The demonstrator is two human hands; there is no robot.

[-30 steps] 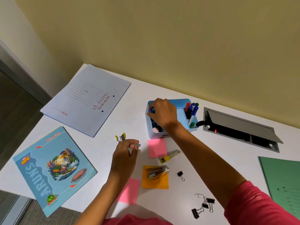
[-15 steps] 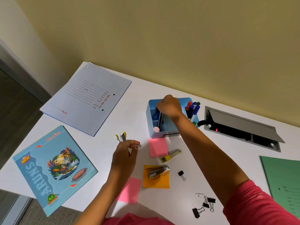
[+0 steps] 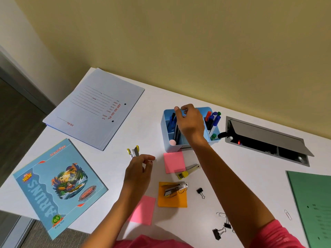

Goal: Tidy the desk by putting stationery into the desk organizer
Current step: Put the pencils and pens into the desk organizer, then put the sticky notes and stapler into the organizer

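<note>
The right hand point(image 3: 189, 122) was over the blue desk organizer point(image 3: 167, 148). Its fingers were bent above dark pens point(image 3: 176, 133) standing in the middle box. I could not tell if it held them. The left hand point(image 3: 138, 170), loosely curled, was nearest the yellow tool point(image 3: 134, 152). The tool pointed away, left of the organizer.

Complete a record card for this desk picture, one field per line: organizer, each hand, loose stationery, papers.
Organizer: light blue desk organizer towards the back of the desk, markers standing in its right compartment.
Right hand: over the organizer's middle; grip unclear.
Left hand: above the desk, fingers curled; contents unclear.
Loose stationery: pink sticky pad beside the organizer, small stapler lying on an orange sticky pad, binder clips.
Papers: blue notebook at left, pale file folder behind it, green folder at right.
</note>
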